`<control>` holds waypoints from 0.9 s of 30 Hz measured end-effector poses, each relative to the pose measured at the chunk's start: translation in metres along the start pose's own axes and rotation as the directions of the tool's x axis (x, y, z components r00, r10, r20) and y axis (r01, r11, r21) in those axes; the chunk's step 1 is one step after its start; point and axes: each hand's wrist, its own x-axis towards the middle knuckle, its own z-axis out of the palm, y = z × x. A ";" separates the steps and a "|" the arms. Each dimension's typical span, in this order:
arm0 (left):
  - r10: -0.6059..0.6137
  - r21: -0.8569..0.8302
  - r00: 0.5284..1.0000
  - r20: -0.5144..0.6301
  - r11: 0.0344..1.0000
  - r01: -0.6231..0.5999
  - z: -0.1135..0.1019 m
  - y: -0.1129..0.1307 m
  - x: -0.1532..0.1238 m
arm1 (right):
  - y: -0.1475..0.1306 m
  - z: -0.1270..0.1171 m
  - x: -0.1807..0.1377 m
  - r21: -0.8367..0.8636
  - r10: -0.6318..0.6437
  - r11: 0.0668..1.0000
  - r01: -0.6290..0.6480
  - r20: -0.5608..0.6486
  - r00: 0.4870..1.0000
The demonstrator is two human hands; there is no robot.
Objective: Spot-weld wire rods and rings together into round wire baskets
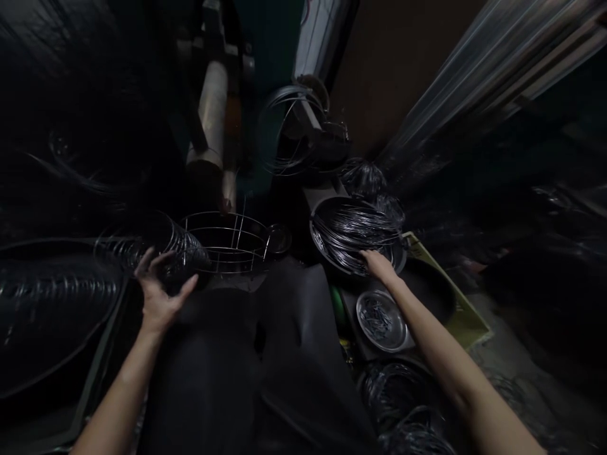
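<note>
Resting on wire bundle (353, 232), right hand (377, 264), grip unclear; left hand (159, 296) splayed beside rings (177, 249).

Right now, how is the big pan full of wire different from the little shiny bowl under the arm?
The big pan is wider than the little bowl. The pan holds long, dark wire loops; the bowl holds short small bits, too tiny to name. The right hand touches the pan's wire, while the bowl sits untouched beside the forearm. Both are round and look like metal.
</note>
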 end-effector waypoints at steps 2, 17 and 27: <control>-0.041 0.028 0.999 -0.008 0.999 0.041 -0.003 -0.001 -0.024 | 0.002 0.000 -0.008 -0.068 -0.117 0.991 0.114 -0.051 0.992; -0.041 0.058 0.945 0.325 0.998 0.023 0.028 0.070 -0.092 | 0.036 0.035 -0.005 -0.080 -0.283 0.959 0.272 -0.221 0.933; -0.177 0.088 0.903 0.391 0.984 0.154 0.017 0.072 -0.116 | -0.003 0.001 -0.055 0.066 -0.188 0.974 0.216 -0.295 0.937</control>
